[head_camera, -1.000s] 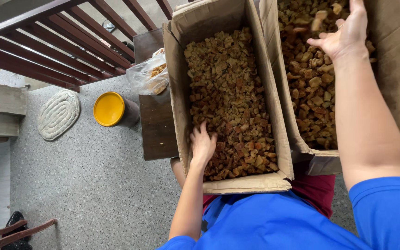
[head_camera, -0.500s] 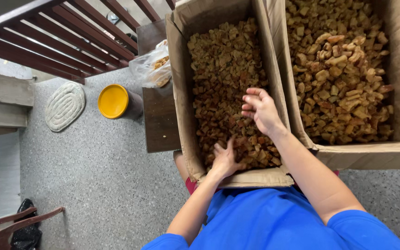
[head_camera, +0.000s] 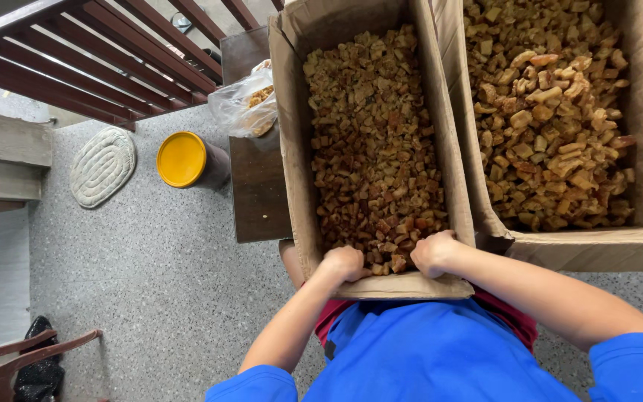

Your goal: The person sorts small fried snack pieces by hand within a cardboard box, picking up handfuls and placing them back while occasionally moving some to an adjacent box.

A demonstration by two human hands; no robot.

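A long cardboard box in front of me is filled with small brown fried pieces. My left hand and my right hand both dig into the pieces at the box's near end, fingers curled down into the heap so I cannot see what they hold. A second cardboard box to the right holds larger, paler fried chunks; neither hand touches it.
A dark wooden table carries the left box and a clear plastic bag of pieces. A yellow-lidded bucket and an oval mat sit on the speckled floor. Red-brown railing upper left, a chair lower left.
My right hand left the right-hand box, crossed over and came down into the near end of the left box beside my left hand. The view shifted slightly.
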